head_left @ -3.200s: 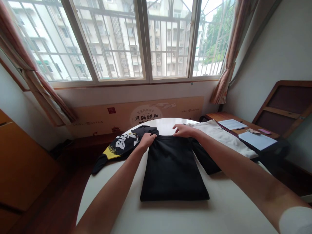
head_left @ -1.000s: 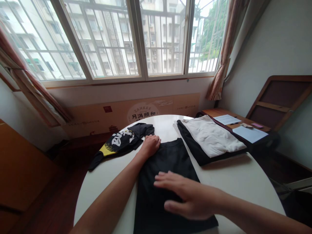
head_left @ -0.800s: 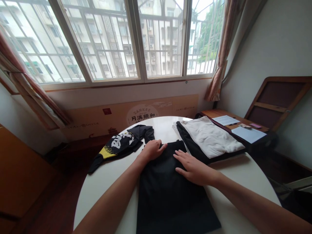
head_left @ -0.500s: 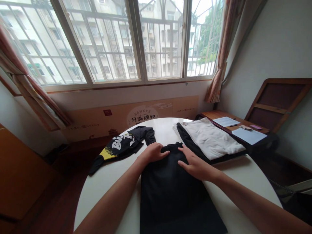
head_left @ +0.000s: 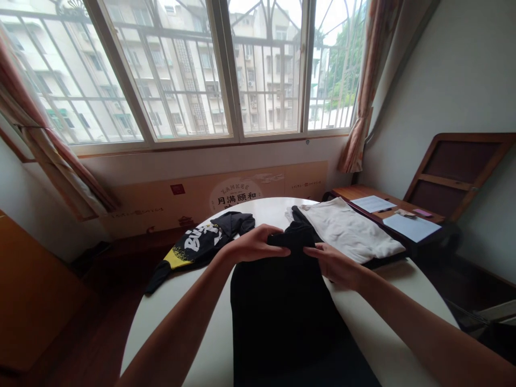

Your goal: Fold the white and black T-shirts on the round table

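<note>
A long black garment (head_left: 290, 322) stretches from the middle of the white round table (head_left: 153, 333) down to the bottom of the view. Its far end is raised and bunched between both hands. My left hand (head_left: 258, 243) grips the left side of that end, thumb on the near face. On the right side, my right hand (head_left: 332, 263) pinches the same end between thumb and fingers. Left of the hands lies a black garment with yellow and white print (head_left: 197, 242). To the right, a white folded garment (head_left: 350, 228) rests on dark cloth.
Beyond the table's right side stands a wooden side table (head_left: 342, 192) with paper sheets (head_left: 411, 227) on it. A long printed box (head_left: 189, 199) is under the window. A brown wooden frame (head_left: 459, 166) leans at the right wall.
Both hands have closed on the far end of the long black garment and lifted it off the table. Before, they lay spread on it with fingers apart.
</note>
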`<action>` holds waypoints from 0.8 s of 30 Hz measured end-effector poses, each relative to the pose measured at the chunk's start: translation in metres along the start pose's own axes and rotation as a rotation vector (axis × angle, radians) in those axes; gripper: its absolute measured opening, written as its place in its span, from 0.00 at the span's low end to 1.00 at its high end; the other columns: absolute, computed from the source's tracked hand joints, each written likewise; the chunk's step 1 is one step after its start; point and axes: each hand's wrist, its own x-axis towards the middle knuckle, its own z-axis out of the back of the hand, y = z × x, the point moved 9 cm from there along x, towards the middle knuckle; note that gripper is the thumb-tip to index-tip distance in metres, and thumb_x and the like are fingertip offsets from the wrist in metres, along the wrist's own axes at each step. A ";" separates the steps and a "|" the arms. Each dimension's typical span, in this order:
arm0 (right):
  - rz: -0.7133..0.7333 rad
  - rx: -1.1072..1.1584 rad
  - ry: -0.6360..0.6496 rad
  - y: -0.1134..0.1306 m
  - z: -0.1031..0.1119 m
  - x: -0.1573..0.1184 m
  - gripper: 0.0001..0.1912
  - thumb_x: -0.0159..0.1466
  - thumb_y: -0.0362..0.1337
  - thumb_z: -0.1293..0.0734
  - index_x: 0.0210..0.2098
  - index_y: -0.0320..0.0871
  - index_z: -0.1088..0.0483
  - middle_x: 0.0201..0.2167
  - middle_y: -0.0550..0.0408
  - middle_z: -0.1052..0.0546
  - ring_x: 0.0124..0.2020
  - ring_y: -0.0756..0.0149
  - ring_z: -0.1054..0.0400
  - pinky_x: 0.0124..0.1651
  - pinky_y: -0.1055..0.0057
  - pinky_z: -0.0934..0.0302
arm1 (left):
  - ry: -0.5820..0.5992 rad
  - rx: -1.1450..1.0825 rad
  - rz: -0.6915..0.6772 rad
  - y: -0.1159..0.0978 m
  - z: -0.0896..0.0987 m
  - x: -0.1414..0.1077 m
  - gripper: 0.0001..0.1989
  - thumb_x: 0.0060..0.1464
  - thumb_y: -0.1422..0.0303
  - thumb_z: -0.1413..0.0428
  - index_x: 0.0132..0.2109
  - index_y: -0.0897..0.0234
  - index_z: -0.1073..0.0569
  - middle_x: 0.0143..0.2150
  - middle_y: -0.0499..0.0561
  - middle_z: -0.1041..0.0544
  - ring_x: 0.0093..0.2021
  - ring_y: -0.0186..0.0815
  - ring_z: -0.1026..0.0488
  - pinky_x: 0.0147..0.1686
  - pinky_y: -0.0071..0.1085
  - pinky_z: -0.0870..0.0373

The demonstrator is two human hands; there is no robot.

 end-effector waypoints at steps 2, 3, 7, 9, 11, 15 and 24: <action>-0.022 0.119 0.011 0.007 -0.004 -0.006 0.24 0.62 0.50 0.23 0.52 0.42 0.24 0.45 0.48 0.17 0.45 0.54 0.19 0.53 0.59 0.26 | -0.041 -0.023 -0.008 0.005 0.004 0.002 0.23 0.53 0.48 0.35 0.42 0.66 0.21 0.36 0.49 0.22 0.35 0.37 0.28 0.34 0.29 0.35; -0.020 0.145 -0.004 0.010 -0.003 -0.008 0.24 0.61 0.48 0.22 0.52 0.42 0.24 0.45 0.48 0.16 0.44 0.55 0.19 0.52 0.60 0.26 | -0.063 0.004 0.005 0.012 0.008 0.003 0.24 0.54 0.47 0.36 0.40 0.66 0.21 0.34 0.49 0.23 0.34 0.36 0.29 0.33 0.29 0.36; 0.026 0.101 -0.151 0.021 0.022 -0.011 0.24 0.57 0.40 0.20 0.52 0.43 0.24 0.44 0.50 0.16 0.43 0.53 0.19 0.49 0.60 0.24 | -0.015 0.136 0.193 0.066 0.016 0.005 0.25 0.53 0.44 0.37 0.32 0.64 0.23 0.27 0.47 0.28 0.30 0.34 0.33 0.29 0.29 0.40; 0.039 0.070 -0.193 0.025 0.037 -0.012 0.25 0.56 0.38 0.20 0.51 0.43 0.24 0.44 0.50 0.15 0.44 0.52 0.19 0.49 0.58 0.24 | 0.039 0.097 0.258 0.090 0.014 0.004 0.22 0.49 0.47 0.33 0.33 0.64 0.22 0.29 0.46 0.26 0.33 0.35 0.30 0.32 0.29 0.37; 0.024 0.035 -0.211 0.029 0.051 -0.014 0.24 0.56 0.38 0.20 0.51 0.44 0.23 0.45 0.50 0.16 0.44 0.50 0.19 0.50 0.56 0.24 | 0.034 -0.035 0.254 0.102 0.009 0.003 0.20 0.45 0.52 0.30 0.35 0.63 0.22 0.33 0.47 0.24 0.37 0.37 0.28 0.36 0.30 0.34; -0.012 -0.079 -0.287 0.037 0.084 -0.022 0.24 0.58 0.42 0.21 0.52 0.44 0.23 0.47 0.48 0.16 0.45 0.48 0.19 0.51 0.53 0.24 | -0.066 -0.487 0.219 0.112 -0.004 0.005 0.26 0.40 0.58 0.26 0.45 0.62 0.21 0.41 0.50 0.21 0.43 0.38 0.23 0.45 0.33 0.28; 0.067 -0.251 -0.393 0.056 0.147 -0.043 0.24 0.57 0.45 0.20 0.50 0.44 0.22 0.46 0.47 0.16 0.43 0.49 0.19 0.44 0.60 0.22 | -0.105 -0.520 0.053 0.067 -0.035 0.031 0.21 0.45 0.57 0.27 0.40 0.68 0.20 0.38 0.53 0.19 0.40 0.38 0.24 0.44 0.33 0.28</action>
